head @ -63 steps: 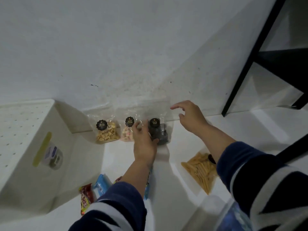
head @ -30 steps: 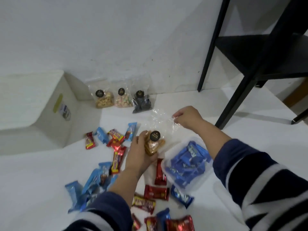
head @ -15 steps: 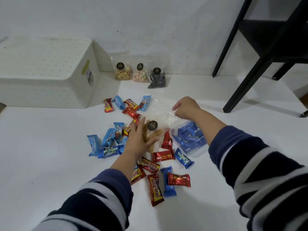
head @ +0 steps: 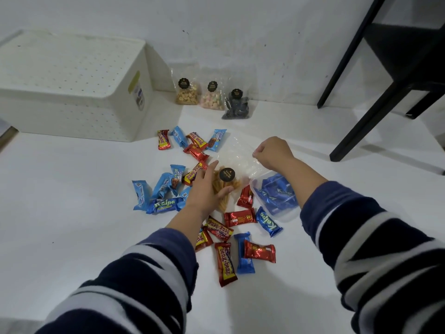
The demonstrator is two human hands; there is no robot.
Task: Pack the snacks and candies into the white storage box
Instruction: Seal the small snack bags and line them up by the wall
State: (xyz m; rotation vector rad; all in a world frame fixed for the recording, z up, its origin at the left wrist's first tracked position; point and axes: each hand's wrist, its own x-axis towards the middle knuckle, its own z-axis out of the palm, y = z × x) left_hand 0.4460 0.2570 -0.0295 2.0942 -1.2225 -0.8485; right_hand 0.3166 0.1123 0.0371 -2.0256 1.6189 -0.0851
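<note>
A clear bag of orange snack sticks [head: 228, 182] with a round black label sits mid-floor. My left hand [head: 206, 189] grips its lower part, and my right hand [head: 272, 153] pinches the bag's clear top corner. The white perforated storage box [head: 72, 88] stands upside down at the far left against the wall. Three clear snack bags lean on the wall: peanuts [head: 186, 92], pastel candies [head: 212, 98] and dark pieces [head: 237, 106]. Several red and blue wrapped candy bars [head: 238, 218] lie scattered around my hands. A clear tub of blue bars [head: 277, 196] sits under my right forearm.
A black metal-framed stool or table [head: 375, 97] stands at the right, its legs on the white floor. The white wall runs behind the box and bags. Bare white floor spreads at the left foreground.
My hands left the three bags by the wall and took hold of the bag of snack sticks. The view tilted down, bringing the scattered candy bars and whole box into sight.
</note>
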